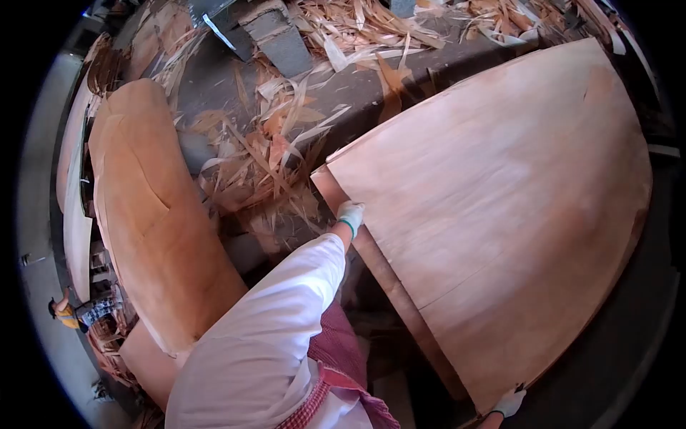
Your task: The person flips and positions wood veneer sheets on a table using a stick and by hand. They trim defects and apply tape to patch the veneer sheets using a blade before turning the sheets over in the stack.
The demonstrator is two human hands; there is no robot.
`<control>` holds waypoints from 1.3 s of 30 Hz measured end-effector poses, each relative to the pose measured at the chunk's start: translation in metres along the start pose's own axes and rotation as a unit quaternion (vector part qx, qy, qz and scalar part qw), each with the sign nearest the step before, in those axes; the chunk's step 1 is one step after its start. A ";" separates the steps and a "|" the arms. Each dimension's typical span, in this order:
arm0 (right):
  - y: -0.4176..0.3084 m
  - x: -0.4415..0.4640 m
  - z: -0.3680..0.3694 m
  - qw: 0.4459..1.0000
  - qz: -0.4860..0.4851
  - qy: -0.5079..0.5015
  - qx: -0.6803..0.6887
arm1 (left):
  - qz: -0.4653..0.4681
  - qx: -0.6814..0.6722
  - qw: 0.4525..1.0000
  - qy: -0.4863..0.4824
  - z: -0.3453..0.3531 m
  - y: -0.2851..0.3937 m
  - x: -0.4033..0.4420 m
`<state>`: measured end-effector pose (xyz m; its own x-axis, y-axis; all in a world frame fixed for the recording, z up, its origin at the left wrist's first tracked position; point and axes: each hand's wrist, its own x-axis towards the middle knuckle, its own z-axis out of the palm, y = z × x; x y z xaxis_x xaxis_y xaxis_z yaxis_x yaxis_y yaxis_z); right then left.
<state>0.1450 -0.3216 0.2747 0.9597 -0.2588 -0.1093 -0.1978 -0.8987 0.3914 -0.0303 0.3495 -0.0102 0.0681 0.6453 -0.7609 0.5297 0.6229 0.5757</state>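
A large, pale wood veneer sheet (514, 200) spreads across the right side, bowed at its far edge. Beneath its near edge shows a strip of another darker sheet (400, 293). My left hand (350, 217), in a white glove with a green cuff, is closed on the near edge close to the left corner. At the bottom, my right hand (509, 404), also gloved, is at the sheet's lower corner with its fingers bent over the edge. A small dark spot or object shows by its fingertips; I cannot make it out.
A curved pile of brownish veneer (157, 214) stands at left. Torn veneer strips (264, 157) litter the floor ahead, near grey blocks (279, 43). Another person (68, 314) in a yellow top is at the far left edge. A red checked apron (339, 350) hangs below my sleeve.
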 end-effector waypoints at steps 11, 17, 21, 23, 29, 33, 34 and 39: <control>-0.032 0.026 0.069 0.990 0.089 -0.106 -0.028 | 0.019 -0.100 0.995 0.003 0.010 -0.008 0.008; -0.029 0.041 0.112 0.985 0.090 -0.147 -0.001 | -0.047 0.036 0.994 0.094 0.021 -0.036 0.088; -0.020 0.038 0.136 0.881 0.112 -0.204 0.412 | -0.072 0.170 0.983 0.018 0.019 -0.032 0.079; 0.018 0.039 0.164 0.935 0.071 -0.195 0.288 | 0.020 0.176 0.984 -0.019 0.009 -0.044 0.083; -0.038 0.049 0.201 0.976 0.124 -0.141 0.106 | 0.041 0.074 0.991 -0.104 -0.019 -0.017 0.039; -0.036 0.050 0.225 0.975 0.146 -0.140 0.096 | 0.078 0.089 0.990 -0.072 -0.006 -0.029 0.052; -0.039 0.055 0.210 0.977 0.141 -0.134 0.083 | 0.087 0.110 0.987 -0.071 -0.007 -0.020 0.059; -0.031 0.061 0.224 0.973 0.150 -0.142 0.098 | 0.129 0.162 0.974 -0.094 -0.016 -0.033 0.095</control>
<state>0.1646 -0.3892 0.0510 0.7642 -0.5825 -0.2768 -0.5215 -0.8107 0.2661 -0.0548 0.3976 -0.0963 0.3716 0.6500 -0.6629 0.7116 0.2592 0.6530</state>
